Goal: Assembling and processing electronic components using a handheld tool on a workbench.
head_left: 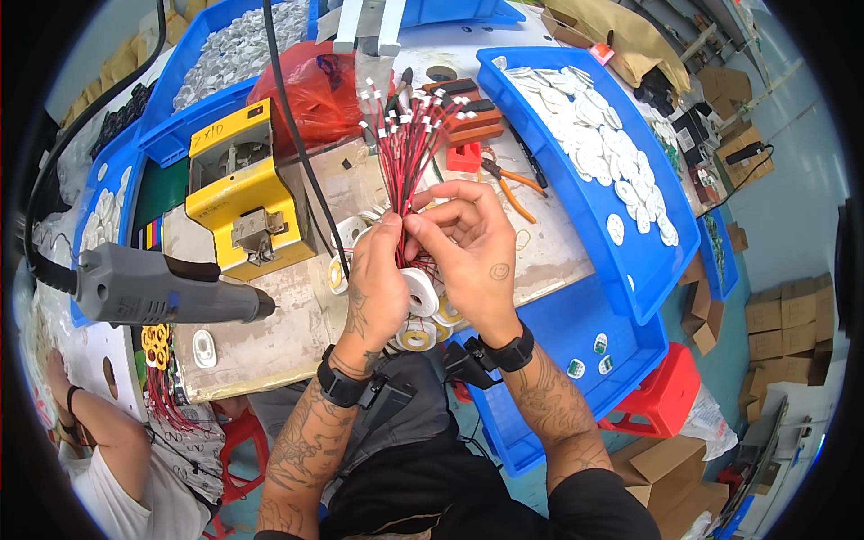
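A bundle of thin red and black wires (401,171) stands upright between my hands, fanning out at the top into small white connectors (423,110). My left hand (376,283) is closed round the lower part of the bundle, thumb against the wires. With bent fingers and thumb, my right hand (470,252) pinches the same bundle from the other side. Under and between the hands hang white ring-shaped parts (421,293) and round discs with yellow centres (416,338). My palms partly hide where the wires meet them.
Left of my hands are a yellow bench machine (292,236) and a hanging grey electric screwdriver (166,290). Orange-handled pliers (518,195) lie to the right, beside a blue tray (630,286) of white oval parts. A co-worker's arm (112,427) shows at lower left.
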### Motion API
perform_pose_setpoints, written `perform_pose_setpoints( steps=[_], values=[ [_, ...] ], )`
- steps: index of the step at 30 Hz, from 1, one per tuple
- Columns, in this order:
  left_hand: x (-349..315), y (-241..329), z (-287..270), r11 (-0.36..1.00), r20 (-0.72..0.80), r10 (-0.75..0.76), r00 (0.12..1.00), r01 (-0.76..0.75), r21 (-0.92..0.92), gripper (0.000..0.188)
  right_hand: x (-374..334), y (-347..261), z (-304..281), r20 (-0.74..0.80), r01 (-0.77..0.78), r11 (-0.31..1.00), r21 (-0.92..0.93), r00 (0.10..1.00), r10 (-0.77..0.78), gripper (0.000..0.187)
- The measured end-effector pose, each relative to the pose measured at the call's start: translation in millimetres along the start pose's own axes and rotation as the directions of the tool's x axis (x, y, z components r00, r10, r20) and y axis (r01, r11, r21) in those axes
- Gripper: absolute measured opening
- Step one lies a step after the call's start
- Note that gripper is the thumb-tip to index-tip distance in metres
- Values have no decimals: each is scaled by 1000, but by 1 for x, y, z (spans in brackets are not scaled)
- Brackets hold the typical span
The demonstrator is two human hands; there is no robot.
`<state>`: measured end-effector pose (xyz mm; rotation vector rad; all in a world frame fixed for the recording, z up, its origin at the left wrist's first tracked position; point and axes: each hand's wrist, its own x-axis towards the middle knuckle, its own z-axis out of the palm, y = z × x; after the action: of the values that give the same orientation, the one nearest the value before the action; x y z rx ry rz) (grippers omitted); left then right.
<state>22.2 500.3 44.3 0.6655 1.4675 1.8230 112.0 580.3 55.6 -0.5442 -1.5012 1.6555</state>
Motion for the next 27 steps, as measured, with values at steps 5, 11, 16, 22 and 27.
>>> perform_pose_setpoints(
  steps=[5, 11, 16, 22, 27],
  values=[
    [4, -10, -9, 997, -15, 8, 1000, -7, 75, 38, 0, -4, 1, 2, 14, 999, -48, 1000, -14, 17],
    [9, -16, -8, 994, 49, 61, 997, -66, 89, 40, 11, -11, -9, 127, 206, 914, -350, 977, -172, 11],
    [11, -7, -6, 982, 87, -2, 996, 19, -189, 38, 36, -22, -23, -70, 231, 952, -199, 966, -249, 13],
    [11, 5, -9, 937, 150, -38, 988, 87, -338, 45, 47, -34, -29, 25, 59, 995, 84, 998, -61, 17],
    [11, 10, -15, 815, 182, -134, 974, 213, -539, 46, 36, -33, -22, 23, 30, 999, 23, 999, -31, 17]
  ],
)
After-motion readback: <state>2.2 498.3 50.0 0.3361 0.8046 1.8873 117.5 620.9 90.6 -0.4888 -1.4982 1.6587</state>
